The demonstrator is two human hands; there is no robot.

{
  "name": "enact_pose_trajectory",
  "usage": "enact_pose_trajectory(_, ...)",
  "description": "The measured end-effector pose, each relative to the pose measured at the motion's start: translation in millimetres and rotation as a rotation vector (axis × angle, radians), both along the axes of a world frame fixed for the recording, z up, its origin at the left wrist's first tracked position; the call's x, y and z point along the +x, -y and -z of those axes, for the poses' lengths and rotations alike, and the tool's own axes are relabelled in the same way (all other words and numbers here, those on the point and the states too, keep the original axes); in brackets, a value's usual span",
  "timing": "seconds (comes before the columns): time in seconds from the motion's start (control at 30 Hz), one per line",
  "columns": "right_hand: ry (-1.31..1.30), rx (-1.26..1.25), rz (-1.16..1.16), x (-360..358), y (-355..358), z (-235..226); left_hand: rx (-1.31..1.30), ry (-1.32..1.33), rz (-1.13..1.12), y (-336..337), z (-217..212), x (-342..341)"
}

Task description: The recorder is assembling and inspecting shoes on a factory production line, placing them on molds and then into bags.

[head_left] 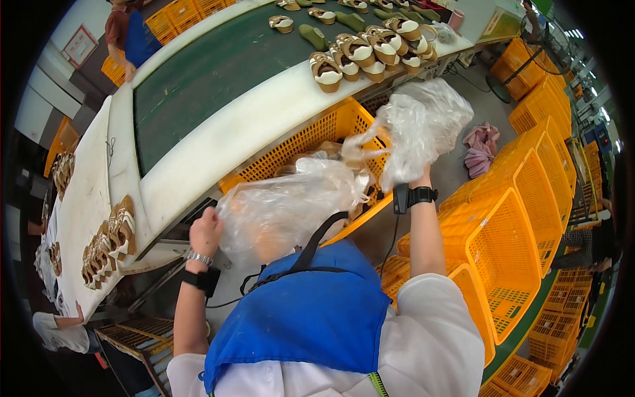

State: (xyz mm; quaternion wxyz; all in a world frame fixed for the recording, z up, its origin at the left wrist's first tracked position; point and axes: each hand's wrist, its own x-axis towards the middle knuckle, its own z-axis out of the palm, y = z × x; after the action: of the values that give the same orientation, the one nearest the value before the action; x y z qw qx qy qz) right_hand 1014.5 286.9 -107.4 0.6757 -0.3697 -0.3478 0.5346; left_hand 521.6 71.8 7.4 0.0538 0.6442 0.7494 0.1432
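Observation:
My right hand [421,177] is closed on a crumpled clear plastic bag [426,122], raised beside the yellow crate [337,119] and partly hiding the fingers. Another sheet of clear plastic [284,215] spreads over the crate's near side. Its left edge is at my left hand [206,231], which is curled closed on it. Inside the crate, under the plastic, lie brown and white items, mostly covered. The crate stands below the white edge of the workbench [198,152].
White-and-brown shoes [357,49] and green shoe lasts [314,38] line the green belt [198,92]. More shoes [109,241] sit at left. Stacked yellow crates [506,264] flank my right; pink cloth [481,149] lies on the floor. A person in a blue apron [140,40] stands across.

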Motion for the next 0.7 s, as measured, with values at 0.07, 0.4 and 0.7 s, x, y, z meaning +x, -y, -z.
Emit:
enact_pose_trajectory(0.07,0.04,0.041,-0.022,-10.3,0.0,3.1,-0.043,0.204,0.13,-13.6,-0.9,16.9)
enact_pose_trajectory(0.4,0.902,0.051,-0.334,-144.5,52.7,-166.9,0.078,0.788,0.193,-76.7,-98.0,83.8)
enact_pose_trajectory(0.7,-0.119,-0.121,-0.262,-97.2,10.6,-161.2,0.369,1.296,-0.274,-79.9,-83.9,-38.5)
